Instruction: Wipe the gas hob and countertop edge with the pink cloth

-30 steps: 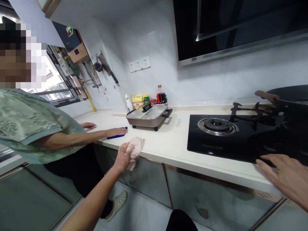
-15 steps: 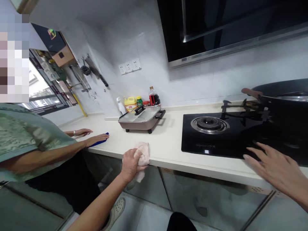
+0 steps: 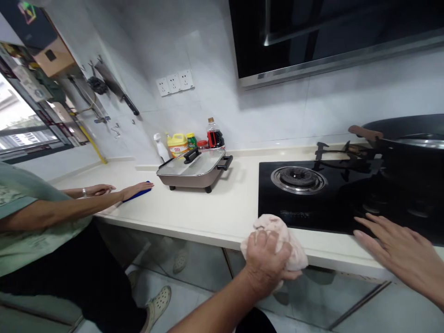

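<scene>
My left hand is closed on a pale pink cloth, pressed against the front edge of the white countertop. The bunched cloth partly hangs over that edge, just below the front left corner of the black gas stove. Over at the right, my right hand has its fingers spread and holds nothing. Its fingertips are by the front of the stove; whether they touch it I cannot tell.
A brown electric pan with a glass lid stands on the counter, bottles behind it. At left, another person's hand lies on a blue cloth. A black wok sits on the stove under the range hood.
My left hand has moved the pink cloth rightward along the counter edge, from in front of the pan to the stove's corner. My right hand has hardly moved. The view has shifted slightly.
</scene>
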Tool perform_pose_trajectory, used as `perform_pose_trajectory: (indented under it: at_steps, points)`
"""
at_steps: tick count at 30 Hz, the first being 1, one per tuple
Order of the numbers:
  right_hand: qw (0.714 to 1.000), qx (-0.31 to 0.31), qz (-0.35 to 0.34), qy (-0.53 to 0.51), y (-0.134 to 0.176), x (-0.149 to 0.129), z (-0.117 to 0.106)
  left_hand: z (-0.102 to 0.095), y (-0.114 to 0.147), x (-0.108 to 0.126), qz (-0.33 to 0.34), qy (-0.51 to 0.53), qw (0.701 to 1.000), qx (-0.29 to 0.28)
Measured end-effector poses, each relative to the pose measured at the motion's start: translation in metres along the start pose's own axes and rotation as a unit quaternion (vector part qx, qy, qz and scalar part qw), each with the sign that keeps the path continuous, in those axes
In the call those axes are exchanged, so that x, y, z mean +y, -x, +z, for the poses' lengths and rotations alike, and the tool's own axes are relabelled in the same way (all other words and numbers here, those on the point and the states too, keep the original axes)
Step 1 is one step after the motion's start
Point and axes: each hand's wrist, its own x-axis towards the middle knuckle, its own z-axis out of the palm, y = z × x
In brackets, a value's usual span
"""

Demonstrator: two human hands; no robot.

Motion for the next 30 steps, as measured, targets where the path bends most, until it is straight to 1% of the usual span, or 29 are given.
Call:
perform_pose_trajectory:
  at_steps: [2,4,7,10,12,14,16,18,20,22,23,26,28,30]
  points:
    - [0.999,-0.035,-0.031,-0.001,-0.001,-0.001,0.000,0.006,-0.012,0.020,0.009,0.016,1.000,-0.007]
    - [0.999,-0.041,-0.010,0.008,-0.003,-0.002,0.002,0.009,-0.021,0.034,0.010,0.029,0.999,-0.008]
    - [0.999,-0.035,0.028,0.009,-0.008,-0.006,0.001,0.009,-0.029,0.044,-0.009,0.040,0.999,-0.013]
    - [0.999,-0.022,0.043,-0.016,-0.013,-0.014,-0.011,0.008,-0.030,0.046,-0.027,0.041,0.998,-0.027]
    - [0.996,0.002,0.057,-0.062,-0.013,-0.024,-0.023,0.007,-0.030,0.046,-0.031,0.039,0.998,-0.045]
    - [0.989,0.027,0.060,-0.132,-0.008,-0.044,-0.035,0.007,-0.029,0.046,-0.034,0.040,0.996,-0.066]
    - [0.979,0.026,0.028,-0.202,0.001,-0.072,-0.040,0.007,-0.029,0.047,-0.037,0.043,0.995,-0.081]
    - [0.967,0.003,-0.040,-0.250,0.011,-0.106,-0.035,0.007,-0.028,0.048,-0.044,0.048,0.994,-0.087]
    - [0.955,-0.020,-0.109,-0.274,0.017,-0.138,-0.022,0.007,-0.028,0.050,-0.055,0.057,0.992,-0.094]
    - [0.949,-0.015,-0.155,-0.275,0.018,-0.162,-0.005,0.005,-0.028,0.050,-0.071,0.065,0.989,-0.114]
    - [0.949,0.000,-0.166,-0.267,0.018,-0.171,0.003,0.004,-0.029,0.048,-0.075,0.070,0.986,-0.131]
    - [0.957,0.057,-0.171,-0.227,0.014,-0.183,0.019,-0.006,-0.030,0.036,-0.057,0.095,0.974,-0.198]
    - [0.962,0.061,-0.176,-0.197,0.013,-0.183,0.021,-0.019,-0.031,0.021,-0.015,0.126,0.967,-0.223]
    - [0.965,0.054,-0.190,-0.173,0.013,-0.183,0.019,-0.035,-0.031,-0.001,0.041,0.170,0.959,-0.222]
